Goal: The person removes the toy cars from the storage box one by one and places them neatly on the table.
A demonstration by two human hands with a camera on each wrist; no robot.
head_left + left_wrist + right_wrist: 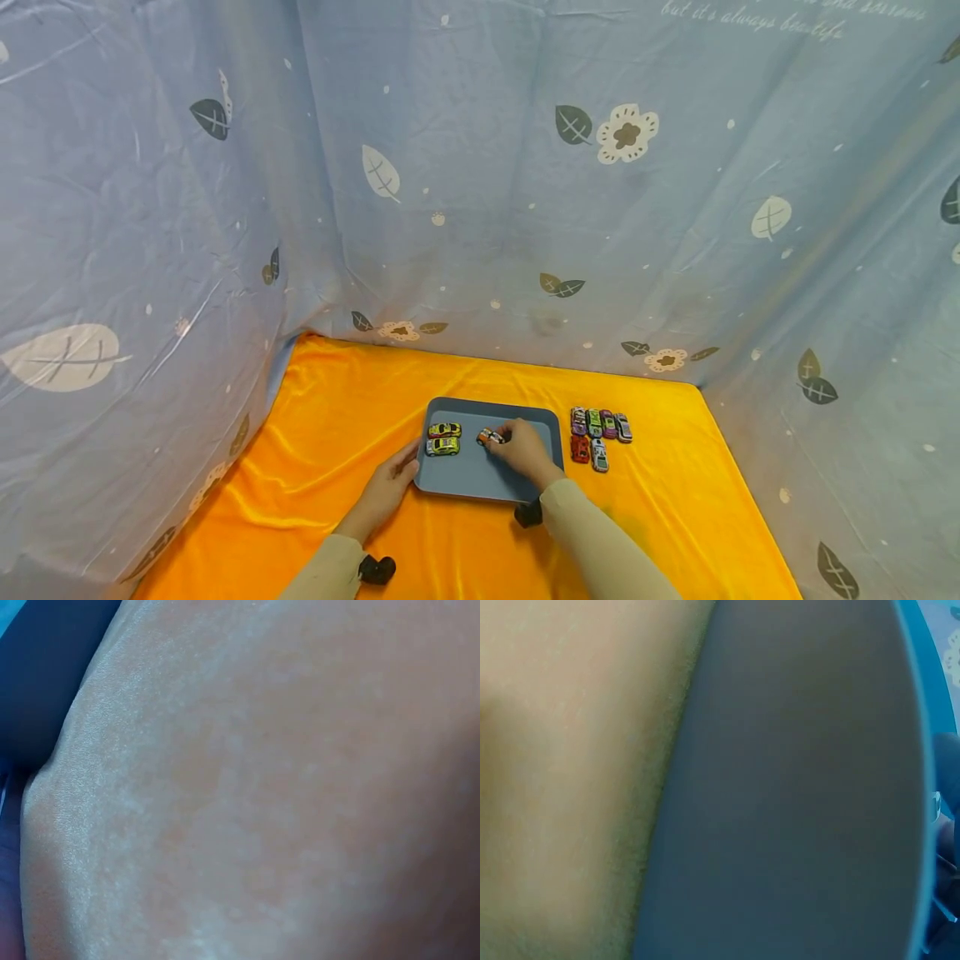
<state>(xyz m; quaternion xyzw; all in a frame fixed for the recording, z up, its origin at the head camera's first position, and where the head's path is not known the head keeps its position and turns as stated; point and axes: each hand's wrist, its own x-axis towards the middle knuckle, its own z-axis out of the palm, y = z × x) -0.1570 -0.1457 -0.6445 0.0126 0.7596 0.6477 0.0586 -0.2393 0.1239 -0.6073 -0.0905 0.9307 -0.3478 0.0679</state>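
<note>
A grey-blue tray (480, 479) lies on an orange cloth (337, 417). Two yellow toy cars (443, 438) sit side by side in its left part. My right hand (517, 446) is over the tray and pinches a small orange and white toy car (489, 436) at its fingertips. My left hand (393, 483) rests against the tray's left edge, fingers fairly straight. The left wrist view is filled by skin (262, 795). The right wrist view shows skin (562, 780) beside the tray's grey floor (795, 787).
Several more toy cars (598, 433) stand in two rows on the cloth just right of the tray. A blue leaf-and-flower patterned sheet (480, 183) hangs behind and at both sides. Black wrist camera mounts (377, 569) show near each sleeve.
</note>
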